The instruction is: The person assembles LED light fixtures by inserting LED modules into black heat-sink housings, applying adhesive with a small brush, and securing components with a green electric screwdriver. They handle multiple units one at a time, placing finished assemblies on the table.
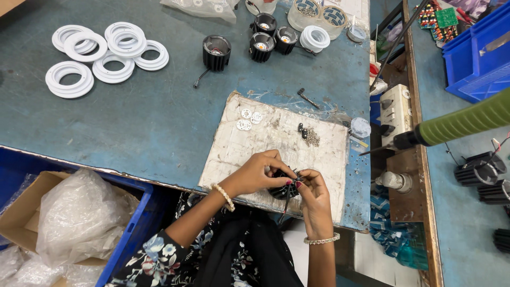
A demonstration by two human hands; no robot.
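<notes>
Both hands pinch the black finned housing (284, 187): your left hand (258, 172) steadies its top, right hand (313, 194) grips the side, braced over the white work pad (234, 143) on the counter (159, 117).

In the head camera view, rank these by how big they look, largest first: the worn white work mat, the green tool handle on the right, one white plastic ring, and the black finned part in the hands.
1. Worn white work mat
2. Green tool handle
3. White plastic ring and black finned part: unsure, since both hands cover much of the part and it sits nearer the camera.

Clear plastic bag (201, 7) at table's top edge; brown cardboard box (16, 215) w/ crumpled plastic bags (79, 215), bottom left.
</notes>
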